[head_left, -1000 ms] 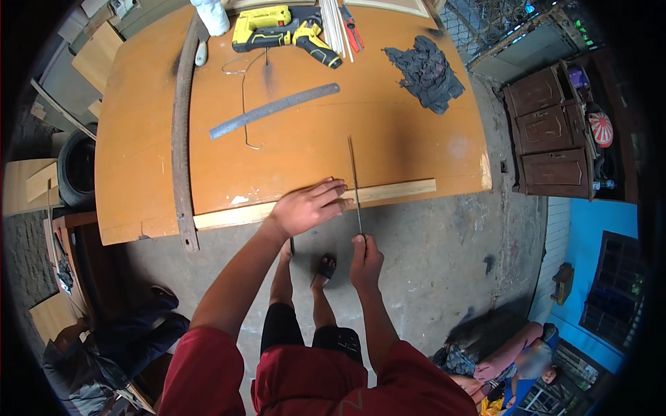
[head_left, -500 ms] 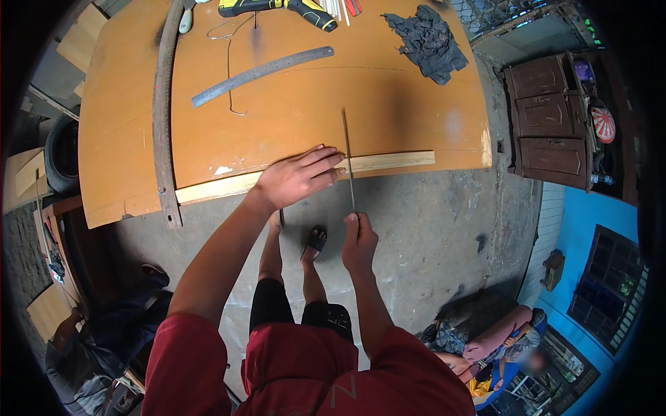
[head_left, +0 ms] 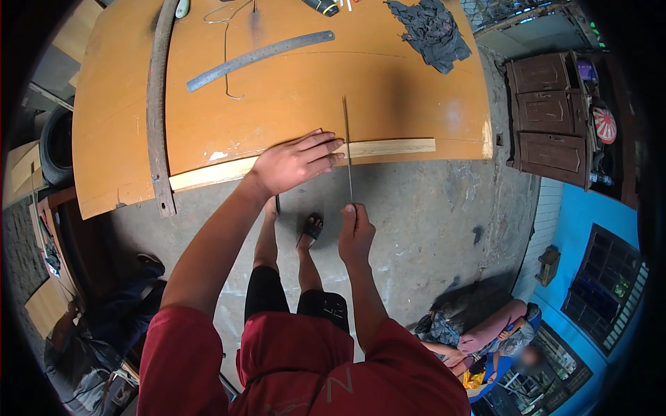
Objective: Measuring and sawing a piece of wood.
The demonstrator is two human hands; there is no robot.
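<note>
My left hand (head_left: 295, 163) lies flat on a long pale wood strip (head_left: 392, 146), its fingers stretched out toward the right and the thumb hidden. The strip runs along the near edge of the orange-brown table (head_left: 277, 104). My right hand (head_left: 357, 232) is closed round the near end of a thin saw (head_left: 349, 170), just off the table edge. Seen edge-on, the saw's narrow blade crosses the strip right beside my left fingertips and points away from me. Its teeth do not show, and the grip is hidden in my fist.
A dark wooden bar (head_left: 157, 104) crosses the table's left side over the strip's end. Farther back lie a steel ruler (head_left: 260, 61), a bent wire (head_left: 227, 69) and crumpled black cloth (head_left: 433, 35). A brown cabinet (head_left: 548, 111) stands right; a person (head_left: 510, 340) sits lower right.
The view has shifted slightly, so the table sits higher and the yellow-black tool at the back is mostly cut off. Both hands keep about the same places relative to the strip.
</note>
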